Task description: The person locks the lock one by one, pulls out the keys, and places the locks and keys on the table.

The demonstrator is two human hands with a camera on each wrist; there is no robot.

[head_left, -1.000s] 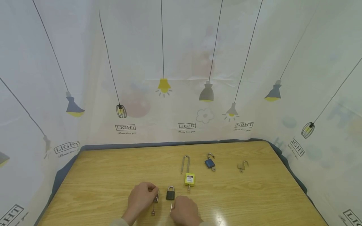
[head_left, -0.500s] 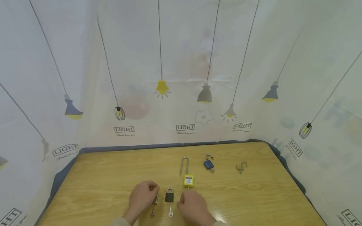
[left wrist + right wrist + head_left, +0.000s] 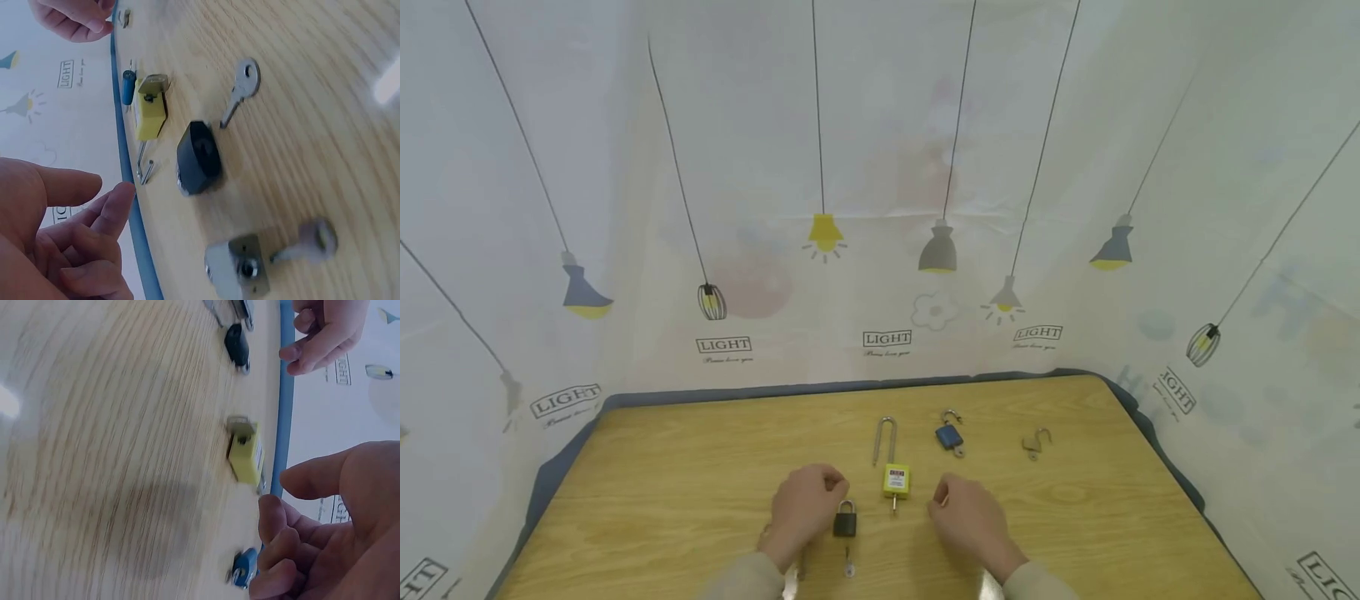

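Note:
My left hand (image 3: pixel 808 510) hovers just left of the black padlock (image 3: pixel 845 523), fingers loosely bent and holding nothing. A silver key (image 3: pixel 244 84) lies loose in front of that padlock. Partly hidden beneath the left hand in the head view, a silver padlock (image 3: pixel 234 269) shows in the left wrist view with its own key (image 3: pixel 309 244) beside it. My right hand (image 3: pixel 967 518) is over the table, right of the yellow padlock (image 3: pixel 896 482), its fingers loosely curled around nothing. The yellow padlock has a long shackle and a key in its keyhole.
Farther back lies a blue padlock (image 3: pixel 949 437) with its shackle swung out and a key in it. A small brass-coloured padlock (image 3: pixel 1032 445), also unlatched, is at the right. Behind the wooden table (image 3: pixel 700 450) hangs a lamp-printed curtain (image 3: pixel 775 167).
My right hand has let go of the key below the black padlock and moved right, past the yellow padlock. My left hand has left the silver padlock and shifted right and forward.

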